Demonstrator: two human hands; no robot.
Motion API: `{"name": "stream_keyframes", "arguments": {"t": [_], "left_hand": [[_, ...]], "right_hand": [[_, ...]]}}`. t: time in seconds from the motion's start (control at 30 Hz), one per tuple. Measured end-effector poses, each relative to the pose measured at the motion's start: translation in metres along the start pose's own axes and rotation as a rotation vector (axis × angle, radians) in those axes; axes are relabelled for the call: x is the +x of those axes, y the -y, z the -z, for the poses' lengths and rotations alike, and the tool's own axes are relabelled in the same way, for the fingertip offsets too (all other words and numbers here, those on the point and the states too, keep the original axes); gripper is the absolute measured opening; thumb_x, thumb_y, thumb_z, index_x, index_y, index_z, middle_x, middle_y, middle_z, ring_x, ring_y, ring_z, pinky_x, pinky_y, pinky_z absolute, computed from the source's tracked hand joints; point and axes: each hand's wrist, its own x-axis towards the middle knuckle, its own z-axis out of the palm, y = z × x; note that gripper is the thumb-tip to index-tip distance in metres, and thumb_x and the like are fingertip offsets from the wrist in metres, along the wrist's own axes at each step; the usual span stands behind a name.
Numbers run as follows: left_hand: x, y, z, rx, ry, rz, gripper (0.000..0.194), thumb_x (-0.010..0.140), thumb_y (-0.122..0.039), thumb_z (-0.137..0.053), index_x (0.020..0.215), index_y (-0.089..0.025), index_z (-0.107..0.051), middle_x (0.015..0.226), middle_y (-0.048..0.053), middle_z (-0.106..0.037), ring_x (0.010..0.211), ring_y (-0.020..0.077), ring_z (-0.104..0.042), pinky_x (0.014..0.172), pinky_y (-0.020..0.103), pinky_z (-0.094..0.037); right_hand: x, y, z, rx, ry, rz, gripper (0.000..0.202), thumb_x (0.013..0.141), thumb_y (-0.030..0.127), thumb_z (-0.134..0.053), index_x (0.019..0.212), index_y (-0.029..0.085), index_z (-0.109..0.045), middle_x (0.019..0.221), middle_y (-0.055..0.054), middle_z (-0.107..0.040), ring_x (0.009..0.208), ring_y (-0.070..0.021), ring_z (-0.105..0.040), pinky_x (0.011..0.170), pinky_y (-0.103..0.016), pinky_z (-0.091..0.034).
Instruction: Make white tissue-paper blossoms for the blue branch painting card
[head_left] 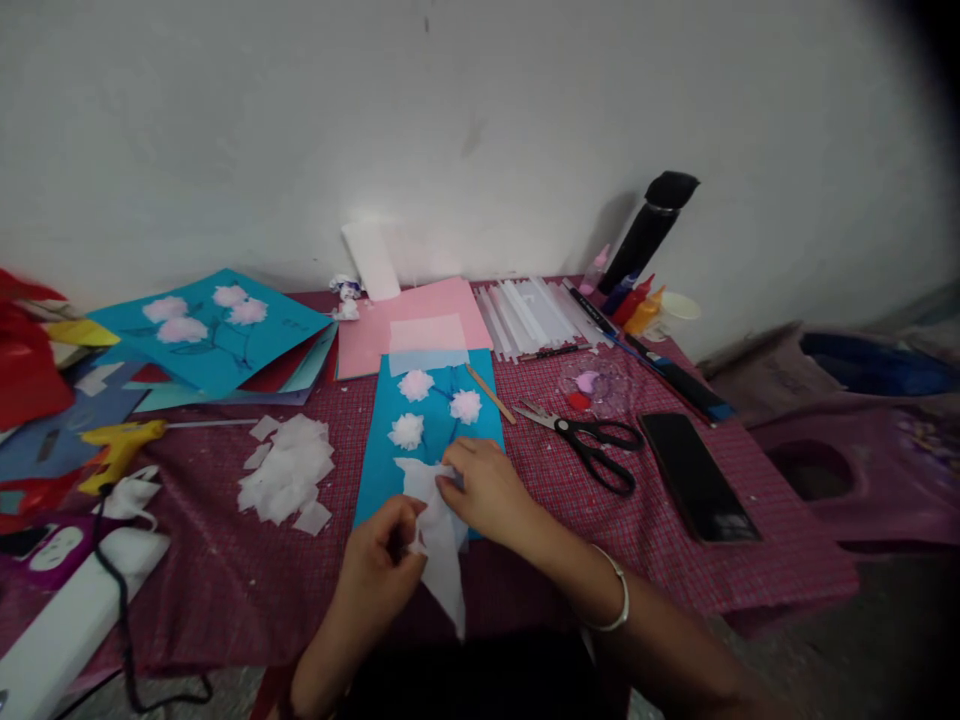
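Observation:
Both hands hold a thin white sheet of tissue paper (pixel 444 570), crumpled and hanging toward my lap. My left hand (pixel 381 560) pinches its left side, fingers curled. My right hand (pixel 487 495), with a bangle on the wrist, grips the upper right part. Beneath them lies a blue sheet of card (pixel 379 480), partly covered by the tissue and my hands. Fluffy white-pink paper flowers (pixel 407 431) and drawn stems show on it. A pencil (pixel 491 393) rests across its right edge. Left of the card is a pile of small white tissue squares (pixel 285 470).
Black-handled scissors (pixel 592 440) and a phone (pixel 697 478) lie to the right. Behind are glue sticks (pixel 529 315), pink paper (pixel 439 297) and paint bottles (pixel 637 308). A yellow glue gun (pixel 120 450), its cord and a finished flower card (pixel 214 325) are at left.

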Motion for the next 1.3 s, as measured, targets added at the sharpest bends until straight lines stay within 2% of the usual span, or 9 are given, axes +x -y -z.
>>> {"name": "stream_keyframes", "arguments": {"t": [0.17,0.3,0.4,0.5,0.6,0.8,1.03,1.17,1.3], "left_hand": [[0.01,0.007,0.005,-0.231,-0.216,0.179,0.017,0.063,-0.019,-0.058,0.076,-0.021,-0.047,0.062,-0.006,-0.051,0.051,0.0095,-0.046,0.047,0.017,-0.037],[0.018,0.005,0.003,-0.249,-0.158,0.258,0.031,0.061,-0.026,-0.066,0.088,-0.019,-0.053,0.065,-0.004,-0.059,0.053,0.012,-0.052,0.049,0.02,-0.042],[0.021,0.008,-0.004,-0.058,-0.14,0.195,0.029,0.061,-0.028,-0.072,0.085,-0.017,-0.06,0.064,-0.003,-0.058,0.053,0.0118,-0.05,0.05,0.02,-0.04],[0.025,0.014,-0.009,0.137,-0.182,0.014,0.011,0.067,-0.026,-0.068,0.066,-0.018,-0.061,0.062,-0.002,-0.053,0.058,0.0128,-0.049,0.054,0.022,-0.038],[0.029,0.019,-0.012,0.272,-0.254,-0.151,0.01,0.068,-0.021,-0.063,0.061,-0.018,-0.057,0.07,0.0,-0.055,0.069,0.0155,-0.053,0.064,0.024,-0.039],[0.028,0.023,-0.014,0.391,-0.226,-0.041,0.004,0.073,-0.02,-0.054,0.071,-0.019,-0.051,0.057,-0.006,-0.047,0.052,0.0117,-0.045,0.053,0.022,-0.032],[0.028,0.029,-0.014,0.511,-0.207,-0.109,0.004,0.073,-0.02,-0.052,0.077,-0.019,-0.053,0.065,-0.003,-0.055,0.059,0.0146,-0.053,0.057,0.024,-0.038],[0.025,0.03,-0.013,0.569,-0.226,-0.172,0.006,0.074,-0.021,-0.052,0.08,-0.019,-0.054,0.076,0.002,-0.061,0.069,0.0182,-0.06,0.063,0.027,-0.043],[0.025,0.031,-0.01,0.543,-0.245,-0.144,0.014,0.073,-0.02,-0.053,0.086,-0.018,-0.057,0.079,0.003,-0.064,0.071,0.0197,-0.062,0.064,0.028,-0.045]], "right_hand": [[0.002,-0.007,-0.008,0.302,-0.017,-0.146,0.012,0.077,0.013,-0.053,0.086,0.021,-0.056,0.079,0.001,-0.062,0.07,-0.0139,-0.056,0.063,-0.024,-0.039],[0.001,-0.007,-0.011,0.388,-0.021,-0.131,0.023,0.077,0.013,-0.051,0.098,0.021,-0.055,0.091,-0.001,-0.065,0.081,-0.0159,-0.06,0.071,-0.026,-0.043],[-0.001,-0.004,-0.012,0.379,-0.009,-0.116,0.02,0.079,0.015,-0.05,0.098,0.021,-0.055,0.088,-0.001,-0.064,0.077,-0.0156,-0.059,0.07,-0.026,-0.043],[-0.002,-0.002,-0.013,0.366,0.006,-0.12,0.019,0.08,0.015,-0.05,0.096,0.02,-0.056,0.083,0.0,-0.064,0.071,-0.0148,-0.058,0.065,-0.025,-0.042],[-0.003,-0.001,-0.014,0.351,0.004,-0.114,0.023,0.079,0.013,-0.049,0.1,0.021,-0.056,0.088,-0.001,-0.065,0.075,-0.0149,-0.059,0.068,-0.025,-0.043],[-0.006,-0.001,-0.013,0.236,0.049,0.007,0.036,0.075,0.007,-0.048,0.108,0.021,-0.057,0.1,-0.004,-0.067,0.085,-0.017,-0.061,0.076,-0.027,-0.044],[-0.006,0.003,-0.01,0.137,0.117,0.02,0.046,0.077,0.012,-0.054,0.122,0.023,-0.052,0.106,-0.005,-0.068,0.089,-0.0191,-0.062,0.077,-0.029,-0.042],[-0.006,0.001,-0.011,0.11,0.137,0.007,0.024,0.081,0.019,-0.056,0.105,0.021,-0.06,0.089,-0.003,-0.068,0.079,-0.0171,-0.06,0.07,-0.027,-0.04],[-0.005,-0.002,-0.016,0.107,0.104,0.025,0.006,0.082,0.017,-0.056,0.085,0.019,-0.061,0.081,-0.003,-0.066,0.075,-0.0158,-0.058,0.068,-0.026,-0.038]]}}
